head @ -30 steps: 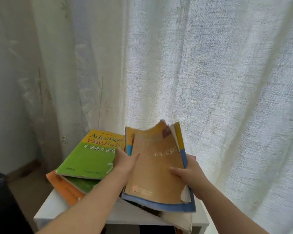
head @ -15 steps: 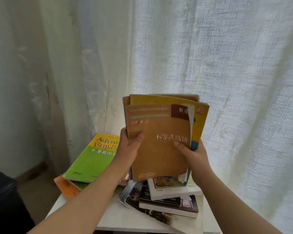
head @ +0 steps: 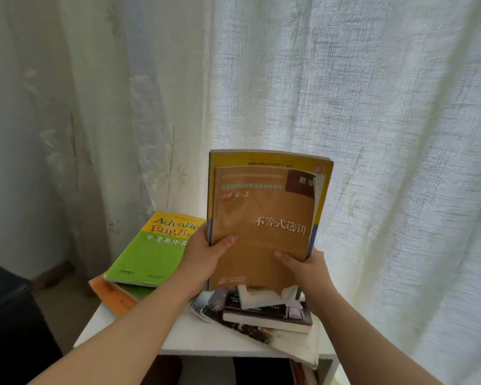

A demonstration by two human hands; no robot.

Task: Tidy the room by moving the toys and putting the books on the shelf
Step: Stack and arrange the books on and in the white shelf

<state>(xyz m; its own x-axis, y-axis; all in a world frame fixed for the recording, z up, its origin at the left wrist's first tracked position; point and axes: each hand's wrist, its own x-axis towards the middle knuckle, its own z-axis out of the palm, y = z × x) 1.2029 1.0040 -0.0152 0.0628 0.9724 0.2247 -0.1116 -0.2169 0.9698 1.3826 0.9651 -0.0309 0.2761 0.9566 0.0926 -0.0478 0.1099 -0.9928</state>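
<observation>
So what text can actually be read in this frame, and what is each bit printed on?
"不等式选讲": brown book, front cover.
"4-5": brown book, upper left of the cover.
"Advan", "Englis": green book, the rest is hidden.
"牛津高中英": green book, the rest is hidden.
Too blurred to read: the brown book's dark corner box and fine print, the yellow book's top line, the lower books.

The held books (head: 264, 226) stand upright between the left hand (head: 203, 255) and the right hand (head: 307, 269), with both thumbs on the front cover. Just below the fingers, a flat pile (head: 267, 315) lies on the shelf (head: 178, 337). Left of the left fingers lies a side pile (head: 150, 254). The curtain (head: 372, 134) hangs behind everything.
</observation>
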